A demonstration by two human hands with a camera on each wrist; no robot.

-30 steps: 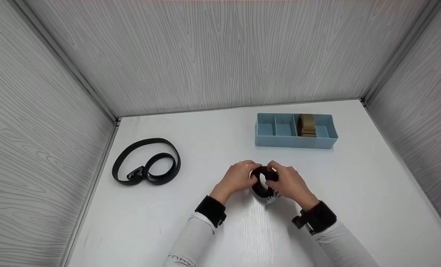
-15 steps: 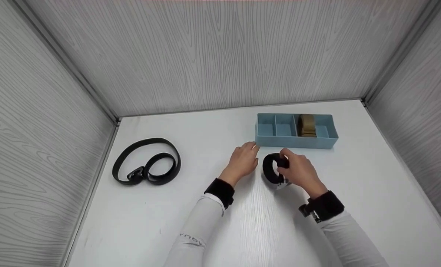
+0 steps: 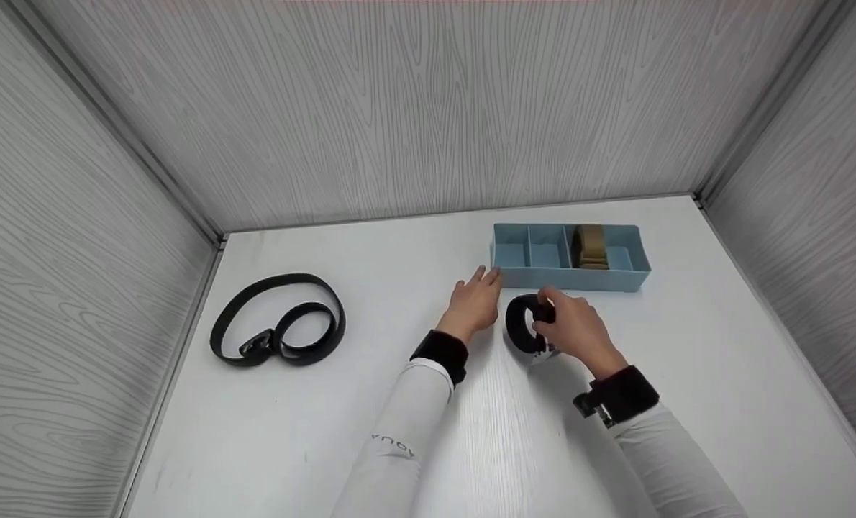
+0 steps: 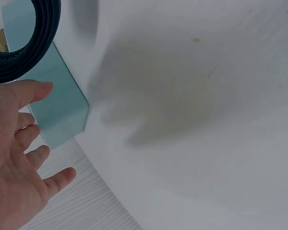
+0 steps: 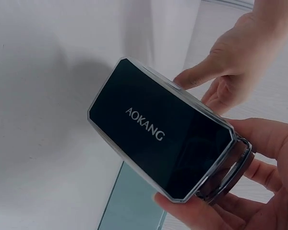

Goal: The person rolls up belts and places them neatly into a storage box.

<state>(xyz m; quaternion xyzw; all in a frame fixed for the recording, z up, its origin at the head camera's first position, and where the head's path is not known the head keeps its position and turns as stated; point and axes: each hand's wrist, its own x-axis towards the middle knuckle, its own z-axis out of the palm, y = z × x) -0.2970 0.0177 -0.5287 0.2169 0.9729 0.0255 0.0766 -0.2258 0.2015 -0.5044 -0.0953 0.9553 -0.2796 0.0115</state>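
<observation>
My right hand (image 3: 579, 331) pinches a rolled black belt (image 3: 520, 327) above the table, just in front of the blue divided box (image 3: 570, 279). In the right wrist view, thumb and fingers grip the buckle end, and the dark buckle plate (image 5: 144, 129) reads AOKANG. My left hand (image 3: 475, 303) reaches to the box's front left corner with fingers extended, fingertips right at its wall. The left wrist view has that hand (image 4: 19, 143) with its fingers spread, the belt coil (image 4: 48, 43) beside its thumb.
A brown rolled belt (image 3: 592, 244) stands in a compartment of the box, right of two narrower compartments. Another black belt (image 3: 216, 327), partly coiled, lies at the left of the white table (image 3: 370, 432). Wood-grain panels (image 3: 413, 108) enclose the back and sides.
My left hand has let go of the rolled black belt and moved forward to the box's corner. The right hand has carried the belt forward, nearer the box.
</observation>
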